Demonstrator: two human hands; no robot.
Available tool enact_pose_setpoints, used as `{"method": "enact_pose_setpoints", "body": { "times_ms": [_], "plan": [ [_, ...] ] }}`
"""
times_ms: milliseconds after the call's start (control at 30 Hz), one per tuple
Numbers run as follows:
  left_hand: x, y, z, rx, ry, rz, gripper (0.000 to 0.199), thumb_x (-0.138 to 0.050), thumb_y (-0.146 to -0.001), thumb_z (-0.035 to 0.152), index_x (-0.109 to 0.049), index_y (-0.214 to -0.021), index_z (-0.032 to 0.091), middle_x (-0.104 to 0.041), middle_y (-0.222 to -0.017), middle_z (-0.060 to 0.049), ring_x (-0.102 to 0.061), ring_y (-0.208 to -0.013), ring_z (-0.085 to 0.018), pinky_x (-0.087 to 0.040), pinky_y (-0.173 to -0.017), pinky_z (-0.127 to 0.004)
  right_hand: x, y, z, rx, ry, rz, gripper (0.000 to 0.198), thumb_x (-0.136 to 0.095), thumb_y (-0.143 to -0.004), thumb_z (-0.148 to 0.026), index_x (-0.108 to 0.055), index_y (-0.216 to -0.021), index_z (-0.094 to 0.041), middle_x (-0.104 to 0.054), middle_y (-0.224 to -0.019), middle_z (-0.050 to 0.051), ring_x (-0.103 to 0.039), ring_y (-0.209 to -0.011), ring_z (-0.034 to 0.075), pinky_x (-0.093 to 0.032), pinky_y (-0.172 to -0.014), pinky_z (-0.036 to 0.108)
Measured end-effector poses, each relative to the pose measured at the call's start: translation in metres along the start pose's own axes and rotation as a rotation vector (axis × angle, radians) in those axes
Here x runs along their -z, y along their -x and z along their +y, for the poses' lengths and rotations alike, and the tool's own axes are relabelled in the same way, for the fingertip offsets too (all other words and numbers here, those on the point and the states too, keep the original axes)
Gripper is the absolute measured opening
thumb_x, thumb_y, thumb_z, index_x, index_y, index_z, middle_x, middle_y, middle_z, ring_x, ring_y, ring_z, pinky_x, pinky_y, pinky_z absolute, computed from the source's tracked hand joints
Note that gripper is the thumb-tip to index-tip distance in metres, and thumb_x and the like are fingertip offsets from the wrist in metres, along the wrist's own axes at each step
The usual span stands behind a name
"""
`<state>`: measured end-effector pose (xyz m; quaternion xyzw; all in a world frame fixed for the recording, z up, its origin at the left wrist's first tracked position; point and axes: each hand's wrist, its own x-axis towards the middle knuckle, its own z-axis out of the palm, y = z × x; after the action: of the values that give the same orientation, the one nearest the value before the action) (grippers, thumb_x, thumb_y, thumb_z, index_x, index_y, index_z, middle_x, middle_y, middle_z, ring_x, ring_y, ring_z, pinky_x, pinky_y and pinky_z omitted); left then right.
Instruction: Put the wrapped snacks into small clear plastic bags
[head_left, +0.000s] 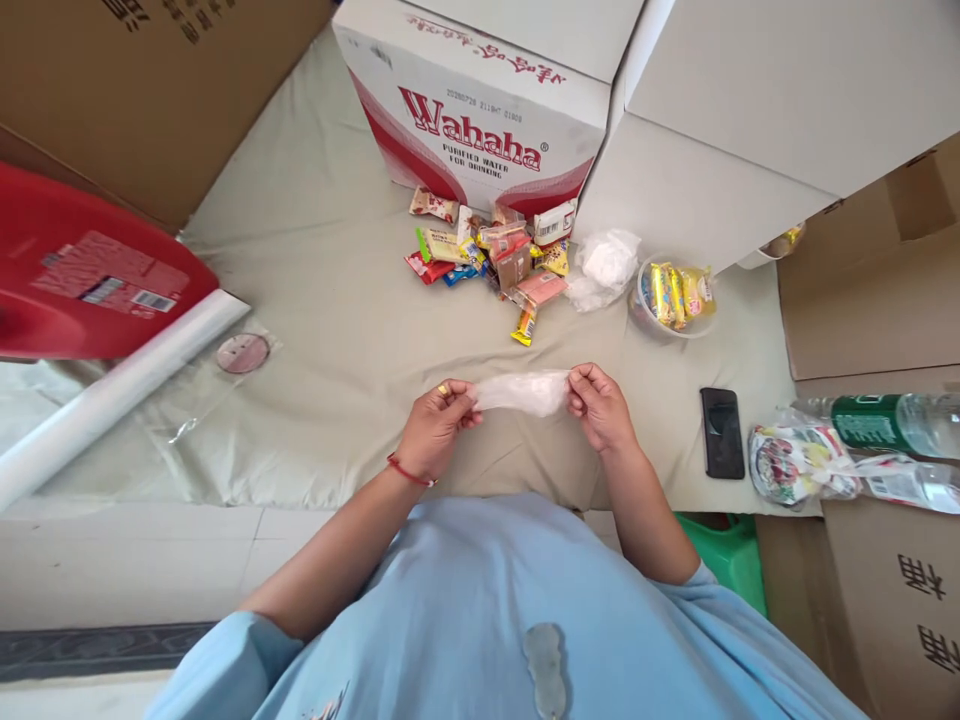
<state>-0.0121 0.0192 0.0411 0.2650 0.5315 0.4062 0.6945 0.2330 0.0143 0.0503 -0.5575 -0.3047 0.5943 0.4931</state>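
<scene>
Stretched between my two hands is a translucent white plastic bag (525,392), pulled out sideways above the cloth-covered surface. My left hand (442,420) pinches its left end between thumb and fingers. The right end is pinched the same way by my right hand (600,405). Just beyond the bag lies a loose pile of wrapped snacks (514,265) in several colours. Beside that pile sits a crumpled white plastic bag (606,262). A clear round tub (671,325) holding yellow-wrapped snacks stands to its right.
A Wahaha water carton (480,110) and plain white boxes (750,120) stand at the back. On the right are a black phone (722,432), a patterned packet (799,465) and a green-labelled bottle (877,422). A red container (97,270) and white roll (127,390) lie left.
</scene>
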Motion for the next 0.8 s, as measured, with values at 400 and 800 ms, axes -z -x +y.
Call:
{"method": "enact_pose_setpoints", "body": {
  "times_ms": [400, 800],
  "plan": [
    [-0.003, -0.001, -0.002, -0.012, -0.028, 0.026, 0.047, -0.087, -0.069, 0.055, -0.055, -0.076, 0.021, -0.052, -0.065, 0.007, -0.051, -0.058, -0.008, -0.043, -0.055, -0.022, 0.004, 0.021, 0.006, 0.736, 0.959, -0.186, 0.074, -0.079, -0.083, -0.061, -0.053, -0.147, -0.035, -0.053, -0.150, 0.013, -0.047, -0.141, 0.037, -0.041, -0.117, 0.059],
    [0.004, 0.014, -0.001, -0.020, -0.204, -0.140, 0.034, -0.083, -0.067, 0.043, -0.060, -0.077, 0.020, -0.056, -0.071, 0.004, -0.051, -0.067, -0.012, -0.044, -0.065, -0.026, -0.017, 0.014, 0.010, 0.805, 1.042, -0.149, 0.021, -0.065, -0.098, -0.029, -0.079, -0.111, -0.039, -0.060, -0.138, 0.006, -0.049, -0.128, 0.032, -0.047, -0.109, 0.056]
  ]
}}
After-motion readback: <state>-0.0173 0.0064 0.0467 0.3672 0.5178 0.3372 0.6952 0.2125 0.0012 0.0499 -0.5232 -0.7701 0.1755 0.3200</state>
